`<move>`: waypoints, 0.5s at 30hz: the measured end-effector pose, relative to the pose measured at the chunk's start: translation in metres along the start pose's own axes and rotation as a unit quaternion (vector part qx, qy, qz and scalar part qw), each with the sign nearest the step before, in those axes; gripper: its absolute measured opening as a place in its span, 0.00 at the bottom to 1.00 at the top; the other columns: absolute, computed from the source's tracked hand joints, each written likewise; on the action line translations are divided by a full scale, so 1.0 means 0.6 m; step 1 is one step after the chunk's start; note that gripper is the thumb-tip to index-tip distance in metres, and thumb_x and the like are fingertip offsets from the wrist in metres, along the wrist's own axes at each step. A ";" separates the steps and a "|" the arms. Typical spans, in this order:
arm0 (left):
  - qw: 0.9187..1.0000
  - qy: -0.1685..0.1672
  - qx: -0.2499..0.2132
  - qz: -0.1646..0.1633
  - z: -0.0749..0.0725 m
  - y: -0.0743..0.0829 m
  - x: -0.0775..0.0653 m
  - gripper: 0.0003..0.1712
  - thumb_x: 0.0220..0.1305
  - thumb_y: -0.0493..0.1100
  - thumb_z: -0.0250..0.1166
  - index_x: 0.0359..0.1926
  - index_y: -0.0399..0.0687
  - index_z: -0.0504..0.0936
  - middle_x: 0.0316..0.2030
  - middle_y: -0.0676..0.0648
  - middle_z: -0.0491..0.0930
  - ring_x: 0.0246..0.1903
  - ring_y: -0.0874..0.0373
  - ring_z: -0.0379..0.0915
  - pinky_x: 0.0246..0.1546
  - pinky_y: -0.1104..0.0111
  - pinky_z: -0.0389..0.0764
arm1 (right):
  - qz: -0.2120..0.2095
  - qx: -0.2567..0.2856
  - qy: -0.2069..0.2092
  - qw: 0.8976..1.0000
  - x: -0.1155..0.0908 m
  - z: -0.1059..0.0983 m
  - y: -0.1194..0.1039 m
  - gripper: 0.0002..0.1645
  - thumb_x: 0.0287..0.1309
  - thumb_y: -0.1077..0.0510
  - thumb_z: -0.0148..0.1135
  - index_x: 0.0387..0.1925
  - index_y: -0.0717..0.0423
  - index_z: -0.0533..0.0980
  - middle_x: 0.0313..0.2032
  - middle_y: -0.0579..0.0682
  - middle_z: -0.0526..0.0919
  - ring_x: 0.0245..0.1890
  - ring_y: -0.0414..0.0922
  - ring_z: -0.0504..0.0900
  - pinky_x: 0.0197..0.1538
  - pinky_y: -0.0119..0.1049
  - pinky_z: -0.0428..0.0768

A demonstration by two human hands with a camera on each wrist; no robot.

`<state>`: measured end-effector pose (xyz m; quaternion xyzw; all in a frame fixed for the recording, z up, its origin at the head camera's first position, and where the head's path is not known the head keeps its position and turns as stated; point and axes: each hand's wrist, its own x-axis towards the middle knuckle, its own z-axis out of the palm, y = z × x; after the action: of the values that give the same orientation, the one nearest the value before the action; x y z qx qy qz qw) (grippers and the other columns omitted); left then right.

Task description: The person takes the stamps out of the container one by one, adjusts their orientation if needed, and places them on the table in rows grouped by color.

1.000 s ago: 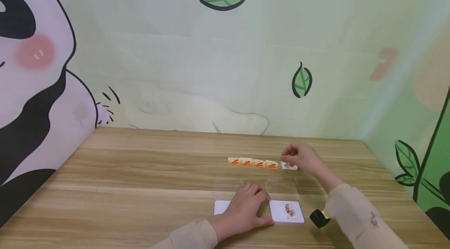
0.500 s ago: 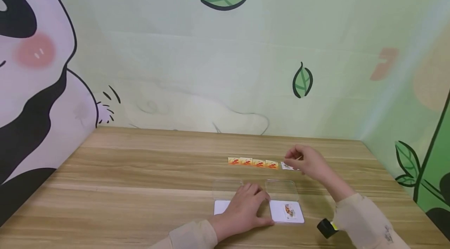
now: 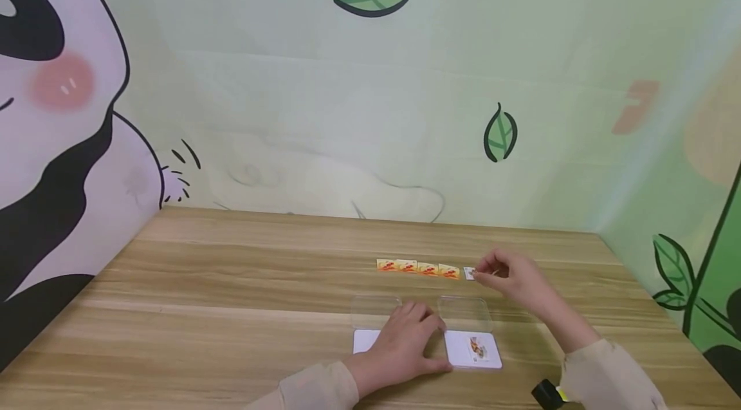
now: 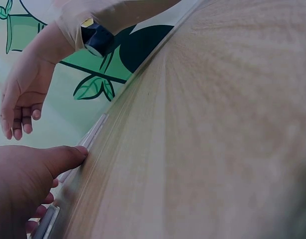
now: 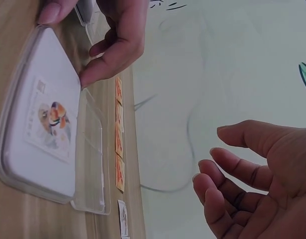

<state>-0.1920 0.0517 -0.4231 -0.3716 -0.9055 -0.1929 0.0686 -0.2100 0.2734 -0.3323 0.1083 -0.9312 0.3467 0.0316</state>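
Note:
My left hand grips the left side of a flat clear plastic case, with its thumb at the near corner and a finger by the hinge. The case's transparent lid lies back, and a bird stamp sits on its white inside. My right hand hovers over white picture stamps at the row's right end, hiding part of them; one stamp shows beside the fingertips. In the right wrist view its fingers are loosely bent, thumb apart, nothing between them.
Several orange-yellow stamps lie in a row behind the cases. A second opened case is partly under my left hand. A black wrist device is by the right sleeve. The painted wall rises behind the wooden table.
My right hand has slid to the right and slightly nearer along the white stamps. The left hand and the cases have stayed put.

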 end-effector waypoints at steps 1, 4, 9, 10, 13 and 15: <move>1.000 0.000 0.000 0.000 0.000 0.000 0.000 0.26 0.51 0.64 0.70 0.46 0.56 0.78 0.47 0.54 0.73 0.54 0.58 0.66 0.63 0.54 0.69 | -0.003 -0.002 0.001 1.000 -0.002 0.001 0.001 0.10 0.60 0.58 0.62 0.38 0.61 0.76 0.34 0.52 0.80 0.32 0.42 0.72 0.30 0.28 0.72; 1.000 -0.001 0.002 0.000 0.000 0.000 0.000 0.27 0.51 0.64 0.70 0.46 0.56 0.79 0.47 0.54 0.73 0.54 0.58 0.66 0.62 0.56 0.69 | -0.010 -0.003 0.000 1.000 -0.008 0.003 0.005 0.10 0.60 0.58 0.63 0.38 0.62 0.77 0.34 0.52 0.81 0.32 0.41 0.72 0.31 0.28 0.72; 1.000 -0.002 0.002 0.000 0.000 0.000 0.000 0.26 0.51 0.64 0.69 0.46 0.56 0.78 0.47 0.54 0.73 0.54 0.58 0.66 0.63 0.56 0.69 | -0.025 0.011 -0.008 1.000 -0.019 0.006 0.011 0.11 0.59 0.59 0.63 0.40 0.63 0.77 0.33 0.51 0.81 0.31 0.37 0.73 0.32 0.27 0.74; 1.000 -0.003 0.002 -0.001 0.000 0.000 0.000 0.26 0.51 0.64 0.69 0.46 0.56 0.78 0.47 0.54 0.73 0.54 0.58 0.66 0.63 0.56 0.69 | -0.029 0.014 -0.007 0.999 -0.022 0.007 0.012 0.11 0.59 0.59 0.63 0.40 0.64 0.77 0.33 0.51 0.81 0.31 0.36 0.73 0.32 0.27 0.75; 1.000 -0.003 0.001 -0.001 0.001 0.000 0.000 0.26 0.51 0.64 0.69 0.46 0.56 0.78 0.47 0.54 0.73 0.54 0.58 0.66 0.63 0.55 0.69 | -0.032 0.020 -0.006 0.999 -0.028 0.010 0.014 0.13 0.59 0.59 0.63 0.41 0.65 0.77 0.33 0.51 0.81 0.31 0.34 0.73 0.32 0.26 0.75; 1.000 -0.002 0.002 -0.002 0.001 0.000 0.000 0.26 0.51 0.64 0.69 0.46 0.56 0.78 0.47 0.54 0.73 0.54 0.58 0.66 0.63 0.55 0.69 | -0.029 0.022 -0.006 0.999 -0.031 0.011 0.015 0.14 0.59 0.59 0.63 0.42 0.65 0.76 0.33 0.51 0.81 0.31 0.33 0.73 0.32 0.26 0.75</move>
<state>-0.1920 0.0517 -0.4237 -0.3704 -0.9066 -0.1907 0.0672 -0.1936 0.2790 -0.3454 0.1384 -0.9198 0.3656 0.0334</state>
